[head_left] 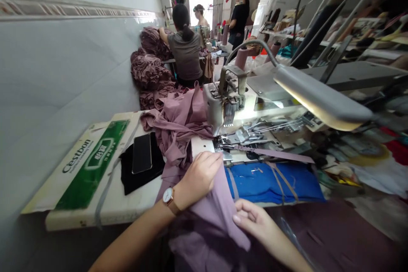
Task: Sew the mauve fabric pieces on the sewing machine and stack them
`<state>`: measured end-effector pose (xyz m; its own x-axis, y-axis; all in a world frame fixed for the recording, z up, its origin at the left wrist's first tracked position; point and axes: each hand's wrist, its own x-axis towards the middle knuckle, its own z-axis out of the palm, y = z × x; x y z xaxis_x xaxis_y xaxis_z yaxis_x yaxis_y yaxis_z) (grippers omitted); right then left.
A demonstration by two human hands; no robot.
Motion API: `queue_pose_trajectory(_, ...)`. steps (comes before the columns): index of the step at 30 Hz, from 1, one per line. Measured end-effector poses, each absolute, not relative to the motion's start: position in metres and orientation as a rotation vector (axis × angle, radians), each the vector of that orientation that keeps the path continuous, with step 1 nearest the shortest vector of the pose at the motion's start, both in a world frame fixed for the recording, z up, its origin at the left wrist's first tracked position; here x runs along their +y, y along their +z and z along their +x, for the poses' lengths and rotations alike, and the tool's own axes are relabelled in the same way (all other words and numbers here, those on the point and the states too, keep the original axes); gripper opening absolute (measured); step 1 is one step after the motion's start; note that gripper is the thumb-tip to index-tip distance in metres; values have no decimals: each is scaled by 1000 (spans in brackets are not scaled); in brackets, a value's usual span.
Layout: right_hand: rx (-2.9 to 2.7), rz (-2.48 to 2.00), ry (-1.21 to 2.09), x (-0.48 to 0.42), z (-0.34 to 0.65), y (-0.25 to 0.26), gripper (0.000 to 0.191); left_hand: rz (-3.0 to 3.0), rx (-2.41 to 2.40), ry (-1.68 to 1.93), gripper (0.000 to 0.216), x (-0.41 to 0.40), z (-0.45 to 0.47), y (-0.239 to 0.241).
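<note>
A length of mauve fabric (219, 204) hangs over the front edge of the sewing table, running up toward the sewing machine (226, 102). My left hand (204, 174), with a watch on its wrist, is closed on the fabric just in front of the needle area. Lower and to the right, my right hand (250, 219) pinches the fabric's right edge between thumb and fingers. A narrow mauve strip (280, 154) leads into the machine's metal guides from the right. More mauve cloth (181, 123) lies heaped behind and left of the needles.
A black phone (142, 153) lies on black cloth at the left, beside a green and white Cestbon sheet (92, 157). A lamp (321, 93) overhangs the machine. Blue wrapping (261, 182) covers the table's front right. Several people are farther back, near dark fabric piles (149, 68).
</note>
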<state>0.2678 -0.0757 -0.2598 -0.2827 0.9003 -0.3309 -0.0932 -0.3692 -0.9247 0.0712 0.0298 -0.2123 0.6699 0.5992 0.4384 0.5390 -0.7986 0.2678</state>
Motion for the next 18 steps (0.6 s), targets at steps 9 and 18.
queue_pose_trajectory(9,-834,-1139,1771,-66,273,-252,34,2689,1075,813,44,38,76,-214)
queue_pose_trajectory(18,-805,-1152,1705,-61,267,-257,35,2645,1088,916,41,44,74,-217)
